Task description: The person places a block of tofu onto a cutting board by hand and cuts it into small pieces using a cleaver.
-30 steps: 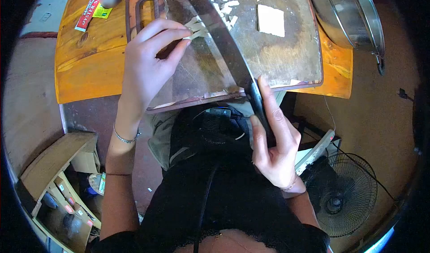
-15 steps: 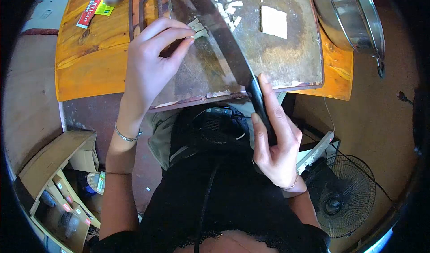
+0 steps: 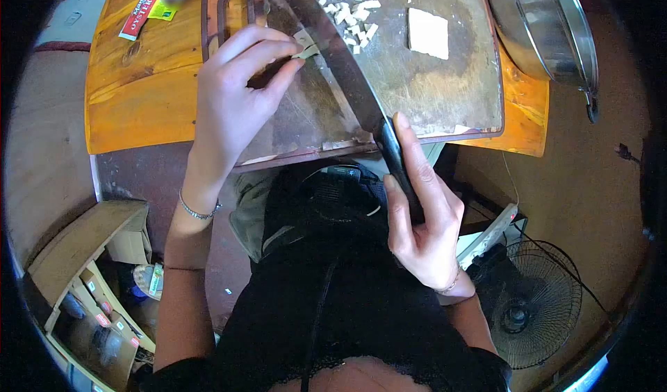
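Between the fingertips and thumb of my left hand (image 3: pixel 240 79) are short pale strips of tofu (image 3: pixel 304 41), pressed down on the brown cutting board (image 3: pixel 389 90). My right hand (image 3: pixel 432 218) grips the black handle of a kitchen knife (image 3: pixel 342 69), index finger stretched along it. The long blade slants up and left over the board, its edge right beside the strips and close to my left fingertips. Just right of the blade lies a loose pile of small tofu cubes (image 3: pixel 356 29). Farther right sits a flat square tofu slab (image 3: pixel 428 34).
A red oyster sauce packet (image 3: pixel 142 10) lies on the orange wooden table (image 3: pixel 139 107), left of the board's handle slot. A large metal pan (image 3: pixel 531 27) stands at the right edge. On the floor are a fan (image 3: pixel 517 315) and a cardboard box (image 3: pixel 87 243).
The knife has shifted slightly left, along the strips, and the strips look shorter. More cubes show to the right of the blade. My left hand has stayed almost still.
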A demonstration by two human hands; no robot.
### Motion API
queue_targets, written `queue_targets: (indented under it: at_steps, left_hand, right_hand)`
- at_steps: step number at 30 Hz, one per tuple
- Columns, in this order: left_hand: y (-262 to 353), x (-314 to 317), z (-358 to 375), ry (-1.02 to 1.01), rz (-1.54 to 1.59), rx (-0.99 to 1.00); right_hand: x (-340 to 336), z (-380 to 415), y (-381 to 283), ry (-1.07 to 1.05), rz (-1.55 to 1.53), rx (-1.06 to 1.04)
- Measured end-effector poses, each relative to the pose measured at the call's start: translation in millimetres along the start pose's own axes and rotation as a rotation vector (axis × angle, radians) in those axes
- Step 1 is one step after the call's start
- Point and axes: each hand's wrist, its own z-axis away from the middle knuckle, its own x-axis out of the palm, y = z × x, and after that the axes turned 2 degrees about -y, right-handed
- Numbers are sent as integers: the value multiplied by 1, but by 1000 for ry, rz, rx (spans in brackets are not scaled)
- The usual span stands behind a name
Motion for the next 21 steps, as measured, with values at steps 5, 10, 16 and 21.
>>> queue_targets:
  at_steps: [5, 10, 16, 21]
  left_hand:
    - [-3, -1, -1, -11, -14, 17]
    - [2, -4, -1, -19, 3, -18]
    - [0, -5, 5, -17, -8, -72]
    - [1, -6, 1, -20, -10, -54]
  right_hand:
    - [10, 1, 6, -6, 8, 8]
    - [7, -3, 4, 5, -17, -15]
    - [9, 1, 1, -17, -9, -10]
    - [12, 1, 6, -7, 13, 16]
